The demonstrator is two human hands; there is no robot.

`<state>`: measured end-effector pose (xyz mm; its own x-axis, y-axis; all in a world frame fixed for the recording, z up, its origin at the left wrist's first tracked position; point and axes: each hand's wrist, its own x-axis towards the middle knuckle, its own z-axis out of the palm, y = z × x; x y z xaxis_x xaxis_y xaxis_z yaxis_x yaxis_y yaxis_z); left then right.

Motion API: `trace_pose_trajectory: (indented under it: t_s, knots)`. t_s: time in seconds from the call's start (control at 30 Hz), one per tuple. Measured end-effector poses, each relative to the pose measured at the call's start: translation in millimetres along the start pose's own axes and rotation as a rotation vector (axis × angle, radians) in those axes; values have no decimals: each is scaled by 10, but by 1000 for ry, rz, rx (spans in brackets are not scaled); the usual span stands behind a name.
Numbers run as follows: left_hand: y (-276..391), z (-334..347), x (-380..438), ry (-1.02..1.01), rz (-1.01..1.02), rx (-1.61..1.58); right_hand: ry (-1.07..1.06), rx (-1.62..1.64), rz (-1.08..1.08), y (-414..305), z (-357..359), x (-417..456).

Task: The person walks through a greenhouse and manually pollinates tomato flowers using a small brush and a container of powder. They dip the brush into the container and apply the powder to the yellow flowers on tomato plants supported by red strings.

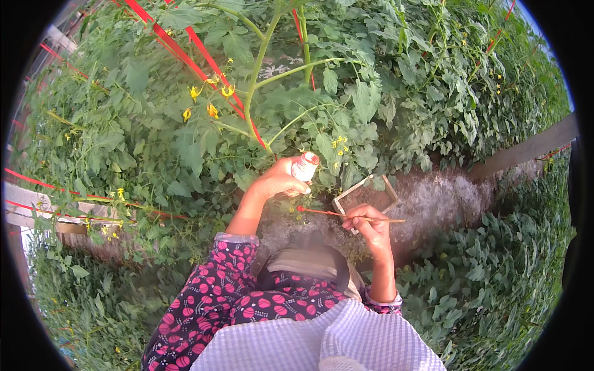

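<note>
My left hand (274, 178) is wrapped around a small bottle (304, 168) with a red-stained open mouth. In my right hand (371, 227) I grip a thin stick (327, 213) between thumb and fingers; its tip is red and points left, a short way below the bottle and apart from it. A small yellow-green flower cluster (299, 215) sits close to that tip. Above the bottle rises the thick green stem of a tomato plant (253, 92). Open yellow tomato flowers (203, 99) hang to the upper left of my left hand.
Red twine (171, 44) runs slantwise down to the stem. A square wooden frame (364, 188) stands on the ground beyond my right hand. Wooden beams (524, 146) cross at right and left. Dense tomato foliage (468, 273) lines both sides of the soil path (431, 199).
</note>
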<state>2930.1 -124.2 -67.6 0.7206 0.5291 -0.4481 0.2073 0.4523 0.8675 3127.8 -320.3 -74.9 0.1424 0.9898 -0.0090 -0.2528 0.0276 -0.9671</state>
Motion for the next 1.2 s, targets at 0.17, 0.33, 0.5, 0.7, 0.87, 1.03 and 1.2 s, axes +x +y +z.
trace_pose_trajectory:
  t_s: [0.17, 0.33, 0.5, 0.7, 0.87, 1.03, 1.2]
  knots:
    - [-5, -21, 41, -25, 10, 0, 2, -40, 36, 135, 107, 29]
    - [9, -26, 62, -73, 30, -40, 114, -65, -10, 121, 215, -38]
    - [50, -32, 111, -83, 49, -98, 192, -52, -88, -45, 205, -220]
    - [54, -19, 239, -66, 91, -109, 237, -107, -135, -72, 185, -364]
    - [59, 45, 337, -49, 133, -114, 303, -116, -135, 10, 245, -381]
    - [104, 52, 384, -62, 133, -120, 364, -140, -124, 119, 294, -275]
    - [118, 92, 466, 22, 197, -108, 435, -124, -210, 130, 275, -292]
